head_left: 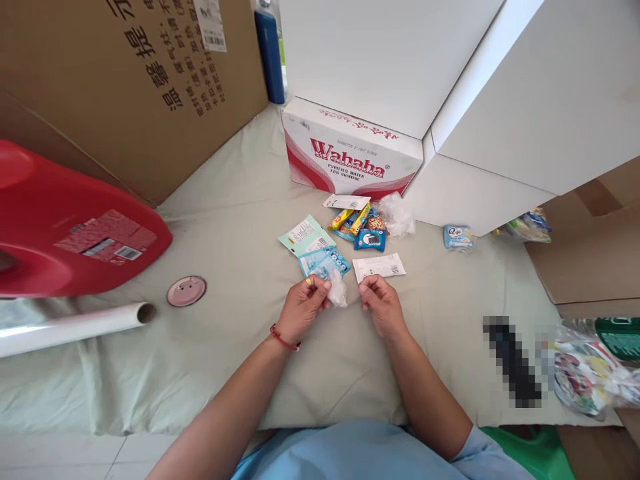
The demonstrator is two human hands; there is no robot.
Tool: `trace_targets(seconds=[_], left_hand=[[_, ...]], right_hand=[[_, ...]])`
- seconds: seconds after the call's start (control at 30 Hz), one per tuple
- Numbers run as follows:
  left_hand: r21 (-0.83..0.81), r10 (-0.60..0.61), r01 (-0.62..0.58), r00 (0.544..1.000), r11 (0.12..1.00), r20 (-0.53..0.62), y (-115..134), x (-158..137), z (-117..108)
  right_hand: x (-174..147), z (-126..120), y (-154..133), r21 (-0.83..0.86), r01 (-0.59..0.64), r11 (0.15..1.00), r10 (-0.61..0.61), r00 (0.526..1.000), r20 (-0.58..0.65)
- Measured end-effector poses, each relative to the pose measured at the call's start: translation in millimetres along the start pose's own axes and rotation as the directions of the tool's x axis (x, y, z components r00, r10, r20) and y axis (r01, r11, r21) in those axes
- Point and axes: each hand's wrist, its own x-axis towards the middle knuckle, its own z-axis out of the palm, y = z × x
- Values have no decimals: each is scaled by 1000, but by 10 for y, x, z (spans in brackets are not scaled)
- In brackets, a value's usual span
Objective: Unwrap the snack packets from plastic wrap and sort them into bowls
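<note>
My left hand (305,303), with a red cord bracelet at its wrist, pinches a small crumpled clear plastic bag (338,288). Under and beyond these fingers lie a blue-and-white packet (331,259) and a pale green card-like packet (303,233). My right hand (383,303) is closed, thumb against fingers; what it pinches, if anything, I cannot make out. Just beyond its fingertips lies a white sachet (387,265) with a barcode. Farther back is a pile of snack packets: a dark blue one (371,240), yellow ones (341,219) and another white sachet (345,201).
A Wahaha water carton (350,153) stands behind the pile, beside crumpled clear plastic (397,215). At left are a red jug (75,227), a white tube (75,329) and a round pink lid (187,291). A small blue packet (459,237) and a bagged item (585,370) lie right.
</note>
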Motion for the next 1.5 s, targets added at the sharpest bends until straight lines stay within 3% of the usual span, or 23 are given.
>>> trace_targets(seconds=[0.07,0.17,0.23,0.37,0.47,0.6,0.7,0.83,0.97,1.03,1.1,1.17,1.23,1.37,1.5], left_hand=[[28,34,-34,999,999,-12,5,-9,14],[90,78,-78,997,993,5,10,-30,38],[80,90,-90,996,993,3,22,-40,44],[-80,79,-83,996,993,-47,94,-37,9],[-245,-4,-4,999,969,-33,163,-23,-46],[-385,-85,77,996,920,-6,212,-9,-115],[-414,-110,93,994,906,-17,217,-19,-134],[-364,-4,17,999,931,37,193,-76,-84],[-180,117,-94,985,979,124,116,-118,14],[-35,182,-180,981,983,71,70,-110,37],[5,200,-200,979,980,-35,40,-84,25],[-97,144,-158,979,983,-143,42,-50,-16],[-267,49,-97,982,959,-180,82,-24,-69],[-539,-112,89,994,837,-10,211,-28,-143],[-581,-170,200,980,789,106,262,-67,-156]], right_hand=[[-18,10,-35,-7,60,998,-60,998,22],[-65,68,-76,-147,175,973,-155,978,137],[-72,80,-85,-150,150,977,-134,985,112],[-9,-33,-113,237,-44,971,60,996,-62],[29,-166,-161,514,-146,845,187,982,-28],[33,-295,-195,666,-153,730,182,983,26],[34,-291,-194,644,-107,758,156,988,-19],[-9,-107,-166,384,9,923,49,989,-141],[-99,85,-113,163,31,986,-27,999,-29],[-113,115,-98,126,3,992,-3,1000,6],[-95,101,-102,151,-34,988,37,999,-18],[-58,58,-127,225,-67,972,83,995,-59],[-22,7,-163,309,-93,947,126,988,-88],[7,-74,-212,396,-140,908,178,982,-60],[30,-138,-220,365,-102,925,128,991,-48]])
